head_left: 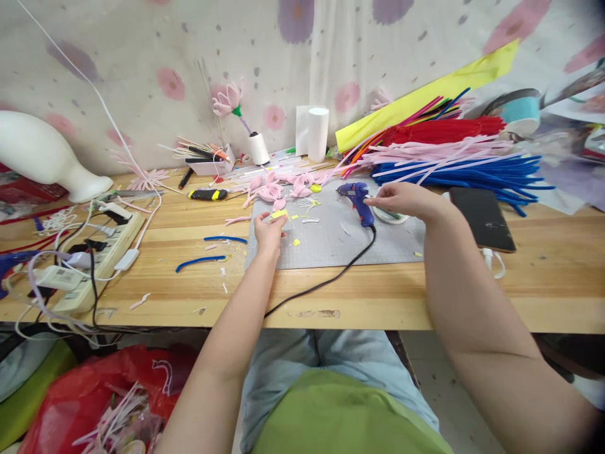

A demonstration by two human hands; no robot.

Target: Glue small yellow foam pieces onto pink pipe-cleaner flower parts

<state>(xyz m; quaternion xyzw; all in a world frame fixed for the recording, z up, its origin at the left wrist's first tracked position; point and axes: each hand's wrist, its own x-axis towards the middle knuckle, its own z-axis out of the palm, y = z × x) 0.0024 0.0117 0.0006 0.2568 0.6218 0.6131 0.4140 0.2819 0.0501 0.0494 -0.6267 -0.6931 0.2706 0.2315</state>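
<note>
My left hand (268,232) is at the left side of a grey cutting mat (326,249), its fingers pinched on a small yellow strip (280,214). At the mat's right, a blue glue gun (363,205) lies with its nozzle to the left and its black cord running toward the front edge. My right hand (399,198) reaches to the gun's handle from the right, fingers stretched out, the tips at or touching it. Pink fuzzy petal shapes (269,191) lie behind my left hand. Yellow scraps (296,242) and white bits lie between the hands.
Bundles of red (439,131), pink and blue pipe cleaners (463,180) lie at the back right, beside a black phone (482,217). A utility knife (208,195) and a power strip (101,258) with tangled cables are to the left. A pink flower (229,101) stands behind.
</note>
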